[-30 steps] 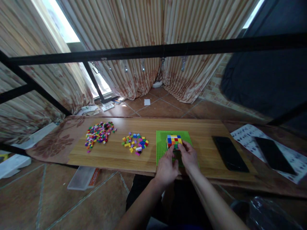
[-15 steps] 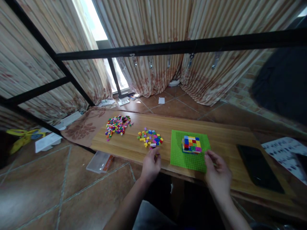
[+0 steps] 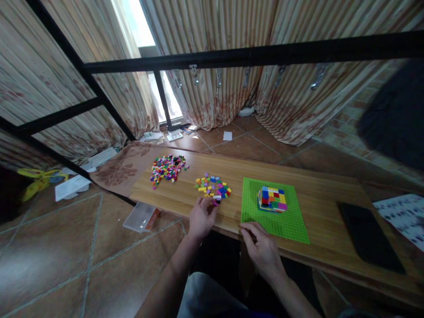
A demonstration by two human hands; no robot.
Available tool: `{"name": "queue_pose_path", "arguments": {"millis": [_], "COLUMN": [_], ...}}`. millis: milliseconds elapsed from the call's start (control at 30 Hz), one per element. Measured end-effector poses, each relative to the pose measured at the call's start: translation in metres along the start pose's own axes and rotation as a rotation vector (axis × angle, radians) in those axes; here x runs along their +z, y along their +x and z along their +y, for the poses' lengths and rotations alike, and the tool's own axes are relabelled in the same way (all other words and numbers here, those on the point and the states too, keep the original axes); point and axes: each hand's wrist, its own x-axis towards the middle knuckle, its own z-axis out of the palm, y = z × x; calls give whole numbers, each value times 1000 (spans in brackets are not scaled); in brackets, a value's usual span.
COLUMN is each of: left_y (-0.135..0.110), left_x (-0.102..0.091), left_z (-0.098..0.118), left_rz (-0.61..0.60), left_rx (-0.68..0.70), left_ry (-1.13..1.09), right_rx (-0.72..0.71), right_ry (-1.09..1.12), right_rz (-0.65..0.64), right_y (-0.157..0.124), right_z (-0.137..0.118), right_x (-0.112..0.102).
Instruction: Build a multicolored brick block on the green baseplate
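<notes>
Both hands (image 3: 201, 217) (image 3: 261, 249) at table (image 3: 321, 194) front edge.

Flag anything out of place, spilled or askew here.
Nothing odd on the table. On the floor, a clear plastic box lies below the table's front edge, and loose papers lie scattered by the curtains.

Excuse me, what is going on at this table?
A person at a wooden table handles small toy bricks. The left hand reaches the near edge of the smaller brick pile; whether its fingers already pinch a brick is unclear. The right hand rests open at the near-left corner of the green baseplate, where a multicoloured brick block stands.
</notes>
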Motion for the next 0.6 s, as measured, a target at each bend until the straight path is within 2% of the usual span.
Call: {"name": "queue_pose_path", "arguments": {"millis": [267, 600], "left_y": [3, 1], "left_x": [3, -3], "left_z": [2, 1], "left_rz": [-38, -45], "left_rx": [-34, 2], "left_ry": [116, 45], "right_rx": [-28, -56], "right_ry": [-86, -63], "right_rz": [-11, 3], "right_y": [3, 0], "right_z": [7, 14], "right_x": [9, 12]}}
